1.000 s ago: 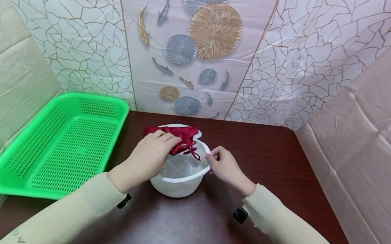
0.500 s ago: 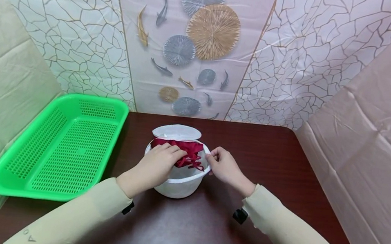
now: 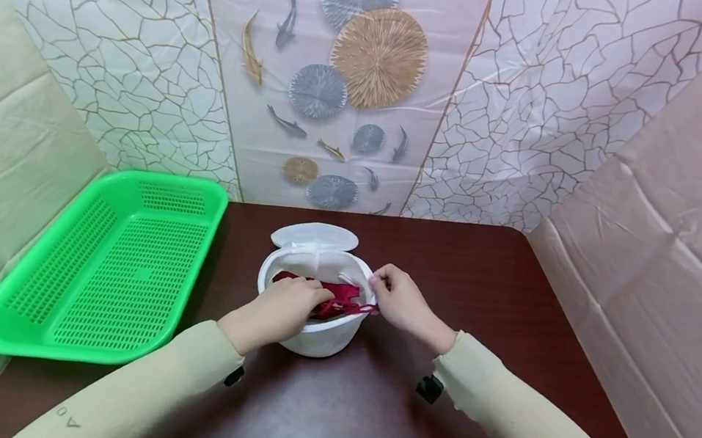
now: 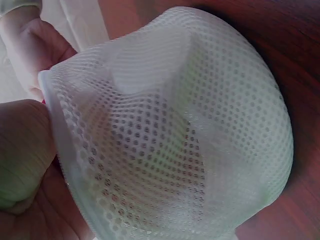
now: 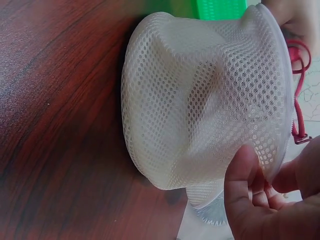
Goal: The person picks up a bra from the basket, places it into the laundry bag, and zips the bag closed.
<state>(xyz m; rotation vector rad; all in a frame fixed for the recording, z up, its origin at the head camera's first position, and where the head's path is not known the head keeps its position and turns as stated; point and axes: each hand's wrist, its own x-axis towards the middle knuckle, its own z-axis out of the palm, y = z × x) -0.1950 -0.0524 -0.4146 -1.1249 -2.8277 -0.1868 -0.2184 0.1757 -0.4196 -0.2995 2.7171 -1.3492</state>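
Observation:
A white mesh laundry bag [image 3: 321,342] stands upright on the table, its round lid [image 3: 315,235] flipped open toward the back. In its mouth lies a red bra [image 3: 340,297], with thin straps trailing over the right rim. My left hand [image 3: 282,312] reaches over the near left rim and grips the bra; its fingertips are partly hidden inside. With thumb and fingers my right hand [image 3: 403,300] pinches the bag's right rim. The right wrist view shows a red strap [image 5: 297,107] with a slider hanging just outside the zipped rim. Honeycomb mesh [image 4: 170,135] fills the left wrist view.
A green plastic basket [image 3: 194,287] with a perforated floor stands on the left of the dark wood table [image 3: 465,264]. Patterned sheeting [image 3: 368,140] walls the back, and plain creased sheets [image 3: 677,217] hang at both sides.
My left hand has lowered the bra from above the rim into the bag, moving slightly right and toward me. The lid now shows fully behind it. My right hand keeps its pinch.

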